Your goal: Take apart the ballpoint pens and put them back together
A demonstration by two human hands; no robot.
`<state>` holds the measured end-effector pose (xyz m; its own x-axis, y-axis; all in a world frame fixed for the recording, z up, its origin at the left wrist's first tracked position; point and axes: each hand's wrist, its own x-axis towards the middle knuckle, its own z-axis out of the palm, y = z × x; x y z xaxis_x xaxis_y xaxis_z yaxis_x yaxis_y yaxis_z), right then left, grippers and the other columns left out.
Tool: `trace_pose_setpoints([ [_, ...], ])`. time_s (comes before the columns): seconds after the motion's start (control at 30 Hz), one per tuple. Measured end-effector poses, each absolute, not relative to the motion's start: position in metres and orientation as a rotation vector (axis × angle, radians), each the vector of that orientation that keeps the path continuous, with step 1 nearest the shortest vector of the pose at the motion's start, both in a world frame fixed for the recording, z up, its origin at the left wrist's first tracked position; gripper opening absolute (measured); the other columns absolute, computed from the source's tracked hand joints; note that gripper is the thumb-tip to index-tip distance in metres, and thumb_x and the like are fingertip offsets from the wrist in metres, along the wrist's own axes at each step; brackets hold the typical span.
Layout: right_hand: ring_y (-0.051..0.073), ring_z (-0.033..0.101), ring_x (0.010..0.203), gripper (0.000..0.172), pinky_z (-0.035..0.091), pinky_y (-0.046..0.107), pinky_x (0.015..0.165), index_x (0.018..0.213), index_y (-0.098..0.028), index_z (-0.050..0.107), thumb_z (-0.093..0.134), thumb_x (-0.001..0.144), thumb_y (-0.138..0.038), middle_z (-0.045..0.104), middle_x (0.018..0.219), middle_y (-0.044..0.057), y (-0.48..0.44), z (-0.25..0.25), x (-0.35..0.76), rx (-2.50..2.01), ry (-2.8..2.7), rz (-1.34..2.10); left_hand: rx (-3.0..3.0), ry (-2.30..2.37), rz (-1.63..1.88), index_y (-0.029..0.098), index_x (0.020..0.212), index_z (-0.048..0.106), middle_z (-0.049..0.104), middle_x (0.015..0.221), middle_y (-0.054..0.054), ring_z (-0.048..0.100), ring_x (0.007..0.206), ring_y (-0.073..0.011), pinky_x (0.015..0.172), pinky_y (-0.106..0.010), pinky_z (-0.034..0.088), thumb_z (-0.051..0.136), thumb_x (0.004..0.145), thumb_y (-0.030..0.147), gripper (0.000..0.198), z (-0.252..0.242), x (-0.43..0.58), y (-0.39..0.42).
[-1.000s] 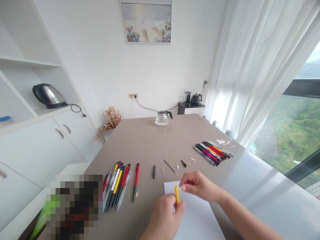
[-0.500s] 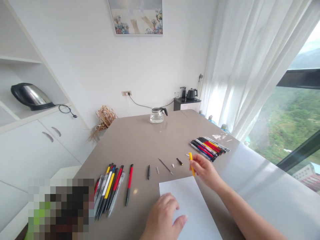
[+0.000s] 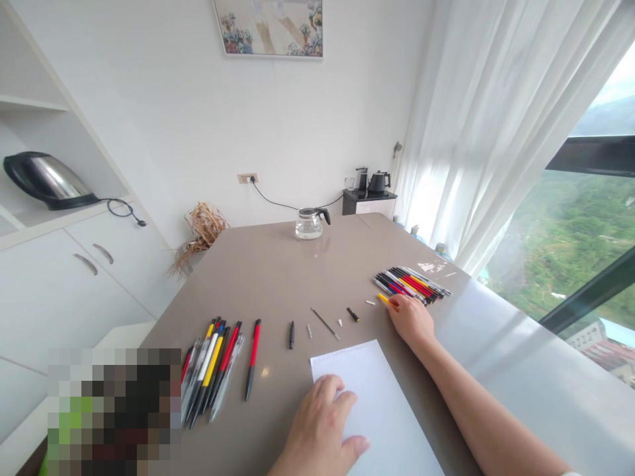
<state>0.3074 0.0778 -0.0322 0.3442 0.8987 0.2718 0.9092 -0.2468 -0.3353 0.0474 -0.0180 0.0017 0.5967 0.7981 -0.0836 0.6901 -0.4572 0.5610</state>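
My left hand (image 3: 322, 426) rests with fingers apart on the left part of a white sheet of paper (image 3: 381, 403). My right hand (image 3: 411, 318) is low over the table, its fingers closed on a yellow pen barrel (image 3: 385, 301) whose left end sticks out. Pen parts lie in a loose row to its left: a small white piece (image 3: 370, 303), a black clip piece with a yellow end (image 3: 352, 315), a white tip (image 3: 340, 322), a thin refill (image 3: 325, 322), a spring (image 3: 309, 331) and a black grip section (image 3: 292, 335).
Just behind my right hand lies a row of many pens (image 3: 409, 284). A pile of pens (image 3: 213, 370) and one red-and-black pen (image 3: 253, 360) lie at the left. A glass pot (image 3: 309, 225) of clear liquid stands at the far edge; paper scraps (image 3: 431, 267) lie far right.
My right hand has moved away from me and lowered the yellow barrel from upright to nearly flat beside the row of parts. My left hand stays on the paper. The view has shifted slightly.
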Motion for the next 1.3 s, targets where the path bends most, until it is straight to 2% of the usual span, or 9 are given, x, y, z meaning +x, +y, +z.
trace_pose_setpoints([
  [0.13, 0.021, 0.048, 0.093, 0.027, 0.039, 0.029, 0.07, 0.08, -0.025, 0.064, 0.039, 0.08, -0.036, 0.059, 0.094, 0.006, 0.076, -0.034, 0.307, -2.188, -1.627, -0.05, 2.287, 1.174, 0.275, 0.023, 0.1, 0.056, 0.046, 0.108, -0.005, 0.041, 0.102, -0.0213, 0.088, -0.031, 0.031, 0.06, 0.065, 0.033, 0.037, 0.0, 0.047, -0.017],
  [0.3, 0.021, 0.05, 0.09, 0.027, 0.039, 0.03, 0.068, 0.093, -0.025, 0.06, 0.04, 0.079, -0.036, 0.058, 0.094, 0.007, 0.076, -0.035, 0.305, -2.206, -1.622, -0.078, 2.307, 1.178, 0.302, 0.022, 0.099, 0.056, 0.047, 0.106, -0.005, 0.042, 0.099, -0.0209, 0.087, -0.031, 0.033, 0.061, 0.066, 0.035, 0.036, 0.001, 0.045, -0.02],
  [0.47, 0.025, 0.049, 0.09, 0.027, 0.038, 0.034, 0.072, 0.088, -0.022, 0.061, 0.039, 0.08, -0.035, 0.056, 0.092, 0.01, 0.078, -0.044, 0.307, -2.123, -1.709, -0.024, 2.341, 1.162, 0.357, 0.02, 0.095, 0.058, 0.049, 0.1, -0.005, 0.043, 0.096, -0.0203, 0.086, -0.031, 0.035, 0.061, 0.065, 0.043, 0.038, 0.003, 0.041, -0.026],
  [0.67, 0.026, 0.044, 0.094, 0.03, 0.036, 0.035, 0.072, 0.098, -0.029, 0.06, 0.039, 0.08, -0.04, 0.051, 0.095, 0.009, 0.087, -0.061, 0.307, -1.969, -1.89, -0.25, 2.387, 1.168, 0.345, 0.016, 0.088, 0.059, 0.048, 0.101, -0.007, 0.042, 0.098, -0.0207, 0.089, -0.031, 0.034, 0.059, 0.067, 0.046, 0.036, 0.006, 0.037, -0.027],
  [0.83, 0.023, 0.045, 0.089, 0.033, 0.035, 0.034, 0.073, 0.085, -0.024, 0.064, 0.04, 0.078, -0.046, 0.052, 0.09, 0.009, 0.086, -0.059, 0.303, -1.932, -1.96, -0.222, 2.416, 1.146, 0.361, 0.017, 0.087, 0.058, 0.049, 0.101, -0.007, 0.042, 0.098, -0.0207, 0.09, -0.031, 0.034, 0.058, 0.068, 0.046, 0.035, 0.007, 0.036, -0.029],
  [1.1, 0.022, 0.047, 0.087, 0.027, 0.035, 0.033, 0.076, 0.075, -0.024, 0.062, 0.043, 0.077, -0.042, 0.056, 0.084, 0.008, 0.085, -0.054, 0.295, -1.903, -1.963, -0.149, 2.421, 1.177, 0.372, 0.017, 0.085, 0.058, 0.049, 0.097, -0.006, 0.043, 0.094, -0.0195, 0.087, -0.03, 0.036, 0.061, 0.065, 0.045, 0.034, 0.002, 0.037, -0.027],
  [1.3, 0.029, 0.047, 0.093, 0.038, 0.035, 0.04, 0.077, 0.095, -0.023, 0.059, 0.043, 0.074, -0.051, 0.056, 0.094, 0.011, 0.085, -0.056, 0.311, -1.938, -1.708, -0.272, 2.414, 1.159, 0.367, 0.016, 0.087, 0.058, 0.049, 0.1, -0.006, 0.042, 0.097, -0.0201, 0.089, -0.03, 0.035, 0.06, 0.066, 0.046, 0.036, 0.004, 0.037, -0.027],
])
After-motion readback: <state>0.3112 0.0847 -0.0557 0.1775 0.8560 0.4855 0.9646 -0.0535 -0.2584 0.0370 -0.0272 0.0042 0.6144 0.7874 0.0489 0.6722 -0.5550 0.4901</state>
